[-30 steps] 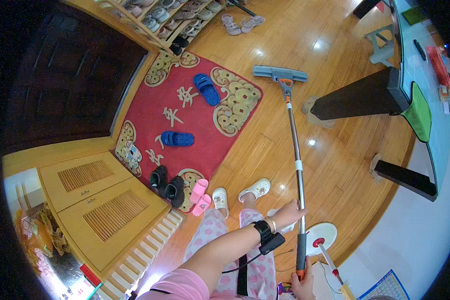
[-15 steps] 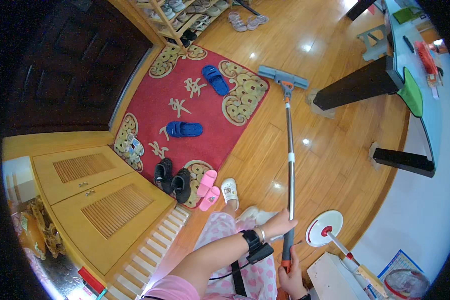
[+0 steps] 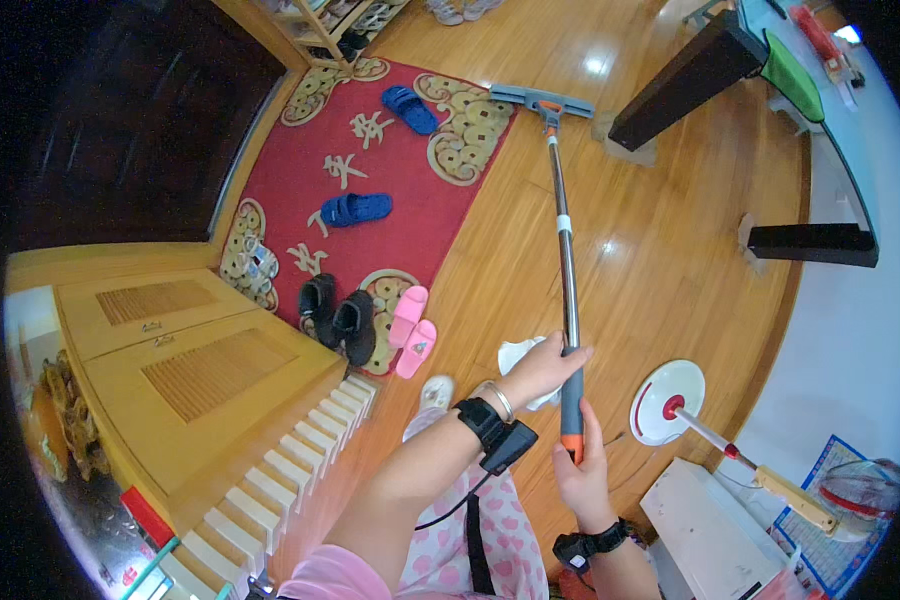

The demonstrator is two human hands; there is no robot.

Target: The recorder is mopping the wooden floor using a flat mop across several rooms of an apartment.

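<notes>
Home entryway, dark panelled door (image 3: 140,130), red patterned doormat (image 3: 405,230), blue slippers (image 3: 358,209), wooden shoe rack (image 3: 322,40)

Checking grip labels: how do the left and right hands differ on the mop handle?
- Position: left hand is nearer the mop head, at the top of the grey grip; right hand is at the orange section.
- Wrist: left hand's has a metallic bangle; none shows on the right hand's.
Shared: both hold the mop; each wrist carries a strapped black device.
</notes>
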